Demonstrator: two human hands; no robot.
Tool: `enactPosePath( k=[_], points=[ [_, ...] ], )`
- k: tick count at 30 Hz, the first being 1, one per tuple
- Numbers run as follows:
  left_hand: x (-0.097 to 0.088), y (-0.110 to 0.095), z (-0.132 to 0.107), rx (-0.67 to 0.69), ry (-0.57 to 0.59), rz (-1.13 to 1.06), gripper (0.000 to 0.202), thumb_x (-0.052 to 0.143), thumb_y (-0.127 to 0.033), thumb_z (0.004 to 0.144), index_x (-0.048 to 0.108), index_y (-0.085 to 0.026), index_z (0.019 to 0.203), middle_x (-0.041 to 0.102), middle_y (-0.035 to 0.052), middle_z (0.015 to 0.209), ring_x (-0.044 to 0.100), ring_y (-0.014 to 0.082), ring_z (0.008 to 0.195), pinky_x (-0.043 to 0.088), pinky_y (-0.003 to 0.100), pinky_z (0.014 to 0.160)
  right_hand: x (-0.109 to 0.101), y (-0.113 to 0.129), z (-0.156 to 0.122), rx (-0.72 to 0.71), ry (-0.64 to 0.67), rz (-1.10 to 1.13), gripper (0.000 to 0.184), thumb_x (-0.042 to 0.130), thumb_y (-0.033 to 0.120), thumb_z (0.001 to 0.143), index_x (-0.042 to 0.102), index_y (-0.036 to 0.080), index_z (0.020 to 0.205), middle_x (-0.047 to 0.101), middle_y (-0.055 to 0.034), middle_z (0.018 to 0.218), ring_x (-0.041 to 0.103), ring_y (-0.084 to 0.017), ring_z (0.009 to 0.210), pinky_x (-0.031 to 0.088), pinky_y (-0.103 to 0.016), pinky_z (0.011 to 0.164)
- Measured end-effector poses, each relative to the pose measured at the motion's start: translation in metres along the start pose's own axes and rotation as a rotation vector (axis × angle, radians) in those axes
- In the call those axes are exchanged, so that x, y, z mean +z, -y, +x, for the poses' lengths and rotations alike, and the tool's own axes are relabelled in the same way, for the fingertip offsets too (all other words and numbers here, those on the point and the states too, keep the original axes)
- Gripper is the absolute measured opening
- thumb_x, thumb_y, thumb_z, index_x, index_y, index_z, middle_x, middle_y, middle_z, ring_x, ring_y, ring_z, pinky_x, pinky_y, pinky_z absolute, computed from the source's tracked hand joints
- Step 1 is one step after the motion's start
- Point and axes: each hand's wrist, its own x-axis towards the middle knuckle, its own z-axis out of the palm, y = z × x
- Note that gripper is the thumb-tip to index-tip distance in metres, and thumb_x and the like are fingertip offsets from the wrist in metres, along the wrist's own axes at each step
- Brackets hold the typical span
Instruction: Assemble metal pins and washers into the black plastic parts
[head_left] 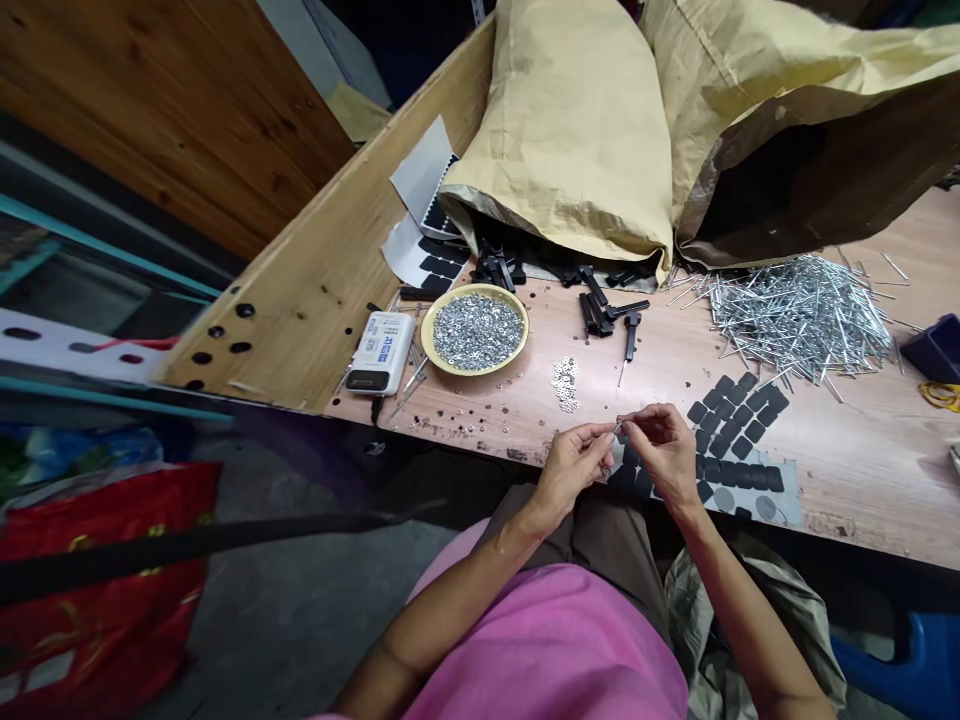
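Above the table's front edge, my left hand (pixel 576 462) and my right hand (pixel 666 448) meet fingertip to fingertip. Both are closed in a pinch around a small thin metal piece (pixel 618 428), mostly covered by the fingers; its exact kind is too small to tell. Below the hands lies a grey sheet (pixel 786 490) with dark rounded pads (pixel 739 474). More black pads (pixel 742 415) lie in rows on the table to the right. A little cluster of small metal nuts or washers (pixel 566 385) is just beyond my left hand.
A yellow bowl (pixel 427 345) holds many small metal pieces, next to a white device (pixel 382 345). Black plastic parts (pixel 596 310) lie before a large sack (pixel 577 130); another sack (pixel 720 60) stands open. Thin metal rods (pixel 802 315) form a pile at right. A wooden panel (pixel 322 240) borders the left.
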Motion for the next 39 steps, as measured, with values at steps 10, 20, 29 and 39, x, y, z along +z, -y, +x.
enactPosePath(
  k=[10,20,29,39],
  points=[
    [-0.002,-0.004,-0.003,-0.064,-0.023,0.147,0.049,0.073,-0.046,0.062,0.068,-0.011,0.097,0.045,-0.0084,0.049,0.031,0.0009,0.037,0.016,0.016,0.036,-0.022,0.012,0.002,-0.387,0.231,-0.43,0.012,0.055,0.024,0.085,0.067,0.025,0.086,0.071,-0.0041,0.082,0.065,-0.019,0.078,0.055,-0.034,0.072],
    [-0.003,-0.018,-0.007,-0.138,0.128,0.199,0.049,0.071,-0.045,0.064,0.066,-0.011,0.099,0.044,-0.0085,0.049,0.027,0.0002,0.035,0.012,0.017,0.037,-0.035,0.022,0.015,-0.017,0.391,-0.13,0.023,0.067,0.045,0.076,0.073,0.024,0.082,0.07,-0.0041,0.079,0.065,-0.017,0.073,0.054,-0.03,0.065],
    [-0.001,-0.014,-0.003,-0.119,0.102,0.173,0.057,0.072,-0.051,0.061,0.065,-0.01,0.1,0.046,-0.0084,0.051,0.03,0.0,0.035,0.02,0.016,0.038,-0.027,0.022,0.008,-0.095,0.211,-0.223,0.013,0.063,0.034,0.077,0.067,0.022,0.074,0.068,-0.0027,0.075,0.064,-0.016,0.067,0.053,-0.029,0.062],
    [-0.001,-0.011,0.0,-0.089,0.074,0.165,0.053,0.073,-0.05,0.062,0.067,-0.011,0.098,0.048,-0.007,0.052,0.037,0.0018,0.04,0.038,0.017,0.044,-0.016,0.014,0.003,-0.056,0.07,-0.123,0.022,0.064,0.03,0.073,0.05,0.024,0.087,0.064,0.0022,0.07,0.062,-0.013,0.061,0.053,-0.028,0.058]
  ],
)
